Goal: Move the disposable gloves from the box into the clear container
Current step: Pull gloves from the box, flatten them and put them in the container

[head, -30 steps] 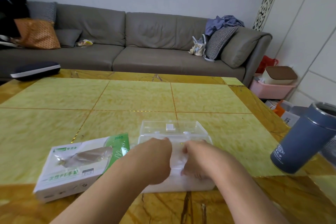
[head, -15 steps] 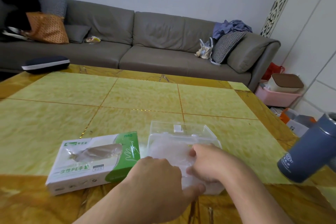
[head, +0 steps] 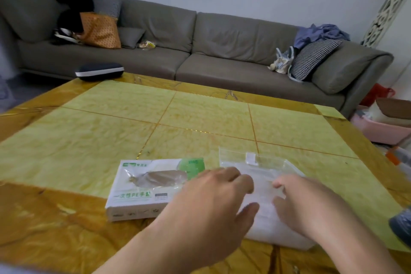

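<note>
Hands (head: 255,202) over clear container (head: 266,184); box (head: 151,187) just beside.

glossy marble table (head: 89,140), clear plastic container (head: 278,162), cardboard box (head: 133,198)

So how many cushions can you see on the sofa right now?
3 that I can make out: an orange patterned cushion at the left end, a plain grey cushion beside it, and a houndstooth cushion near the right arm. The black pile may hide more.
</note>
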`<move>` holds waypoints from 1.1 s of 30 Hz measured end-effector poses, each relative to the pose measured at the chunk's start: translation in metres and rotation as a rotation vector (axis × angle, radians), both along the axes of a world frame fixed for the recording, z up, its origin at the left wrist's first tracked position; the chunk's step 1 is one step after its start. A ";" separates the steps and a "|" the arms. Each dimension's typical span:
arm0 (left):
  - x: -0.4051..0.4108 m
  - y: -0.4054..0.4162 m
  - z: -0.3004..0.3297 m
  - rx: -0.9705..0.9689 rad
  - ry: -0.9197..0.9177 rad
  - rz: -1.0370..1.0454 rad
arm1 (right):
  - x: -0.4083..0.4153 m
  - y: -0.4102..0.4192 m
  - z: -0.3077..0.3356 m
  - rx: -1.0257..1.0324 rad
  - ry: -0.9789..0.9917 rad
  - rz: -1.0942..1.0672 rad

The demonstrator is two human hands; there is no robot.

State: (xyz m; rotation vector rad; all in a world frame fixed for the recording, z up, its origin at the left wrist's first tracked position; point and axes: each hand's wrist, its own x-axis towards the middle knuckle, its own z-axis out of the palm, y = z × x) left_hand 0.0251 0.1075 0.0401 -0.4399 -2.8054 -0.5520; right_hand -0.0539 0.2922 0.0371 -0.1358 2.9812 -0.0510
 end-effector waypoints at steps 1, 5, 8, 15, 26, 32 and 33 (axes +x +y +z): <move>-0.001 -0.011 0.002 0.048 0.026 0.078 | 0.003 -0.002 0.003 0.017 0.068 0.007; -0.010 -0.069 -0.001 0.026 -0.078 0.399 | 0.020 -0.026 0.013 -0.101 0.358 0.122; -0.014 -0.102 -0.012 -0.120 -0.285 0.495 | 0.039 -0.056 0.006 -0.257 0.361 0.427; -0.019 -0.107 -0.028 -0.204 -0.544 0.436 | 0.050 -0.099 -0.038 -0.136 0.097 0.788; -0.013 -0.110 -0.006 0.151 -0.196 0.421 | 0.051 -0.101 -0.030 -0.152 0.108 0.784; -0.010 -0.113 0.000 0.425 0.018 0.402 | 0.053 -0.102 -0.026 -0.190 0.080 0.781; -0.011 -0.115 -0.004 0.420 -0.026 0.421 | 0.054 -0.102 -0.027 -0.181 0.099 0.781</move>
